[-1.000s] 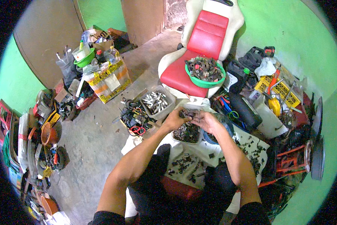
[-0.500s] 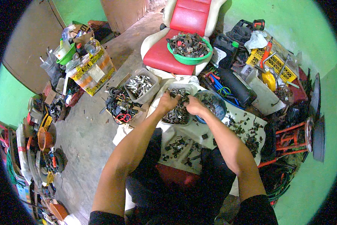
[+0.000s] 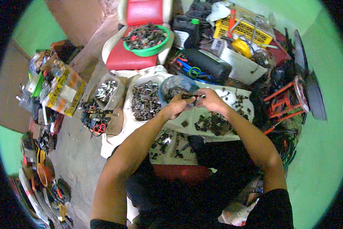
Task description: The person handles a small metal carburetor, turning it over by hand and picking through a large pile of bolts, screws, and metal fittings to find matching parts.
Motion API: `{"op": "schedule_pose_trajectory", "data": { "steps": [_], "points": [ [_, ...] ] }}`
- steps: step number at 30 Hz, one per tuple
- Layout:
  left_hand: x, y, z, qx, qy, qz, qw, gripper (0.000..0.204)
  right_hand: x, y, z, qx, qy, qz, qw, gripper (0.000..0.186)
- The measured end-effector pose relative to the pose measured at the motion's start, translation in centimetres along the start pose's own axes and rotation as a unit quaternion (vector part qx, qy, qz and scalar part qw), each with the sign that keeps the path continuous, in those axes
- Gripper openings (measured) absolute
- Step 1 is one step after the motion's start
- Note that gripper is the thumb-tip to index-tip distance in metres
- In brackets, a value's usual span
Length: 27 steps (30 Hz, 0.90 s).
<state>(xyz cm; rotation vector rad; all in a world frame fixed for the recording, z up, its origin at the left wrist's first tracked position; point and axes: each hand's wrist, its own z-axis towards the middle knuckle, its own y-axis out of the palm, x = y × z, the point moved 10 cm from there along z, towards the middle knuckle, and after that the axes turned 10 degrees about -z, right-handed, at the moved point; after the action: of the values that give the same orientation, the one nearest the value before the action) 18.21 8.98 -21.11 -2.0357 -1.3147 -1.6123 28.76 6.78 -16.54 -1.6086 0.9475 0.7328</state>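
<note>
Both my hands are raised over the right part of the blue translucent bowl (image 3: pixel 162 91), which has small dark parts in it. My left hand (image 3: pixel 176 107) pinches a small dark piece (image 3: pixel 187 96), its exact kind too small to make out. The fingers of my right hand (image 3: pixel 210 100) close on the right end of that same piece. Left of the bowl stands a clear plastic tub (image 3: pixel 130 104) full of small brownish metal parts (image 3: pixel 145 100). Below and right of my hands, dark little parts (image 3: pixel 214 123) lie in heaps on a pale sheet (image 3: pixel 175 125).
A red and white seat (image 3: pixel 129 60) behind holds a green basin (image 3: pixel 150 52) of mixed parts. Further left are a smaller tub of silvery pieces (image 3: pixel 106 91) and a tangle of cables (image 3: pixel 91 116). A black canister (image 3: pixel 207 63) and yellow crate (image 3: pixel 251 34) stand at the back right.
My hands have come out of the tub of parts and moved right, over the bowl, with a small dark piece between them. The view has swung right.
</note>
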Motion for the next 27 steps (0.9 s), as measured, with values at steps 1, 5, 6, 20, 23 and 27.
{"op": "schedule_pose_trajectory", "data": {
  "steps": [1,5,6,20,23,27],
  "points": [
    [-0.3,1.6,0.5,-0.027,0.002,-0.034,0.999,0.035,1.1,-1.3,-0.9,0.011,-0.002,0.019,1.0,0.018],
    [-1.1,6.8,2.0,-0.072,-0.008,-0.056,0.996,0.04,4.6,-6.5,-4.2,0.072,-0.044,-0.072,0.994,0.022],
    [-1.4,7.6,2.4,-0.078,-0.004,-0.045,0.996,0.041,5.3,-7.2,-4.7,0.091,-0.062,-0.132,0.985,0.024],
    [-10.1,10.7,6.8,-0.051,-0.033,0.151,0.987,0.046,16.7,-10.7,-10.6,0.103,-0.007,-0.26,0.96,0.036],
    [-12.9,7.1,7.1,0.015,0.028,0.129,0.991,0.04,14.3,-10.7,-9.5,0.093,-0.055,-0.292,0.95,0.042],
    [-12.1,6.3,5.3,0.1,0.154,0.188,0.965,0.036,14.9,-9.4,-8.2,0.067,-0.053,-0.275,0.958,0.034]
  ]
}}
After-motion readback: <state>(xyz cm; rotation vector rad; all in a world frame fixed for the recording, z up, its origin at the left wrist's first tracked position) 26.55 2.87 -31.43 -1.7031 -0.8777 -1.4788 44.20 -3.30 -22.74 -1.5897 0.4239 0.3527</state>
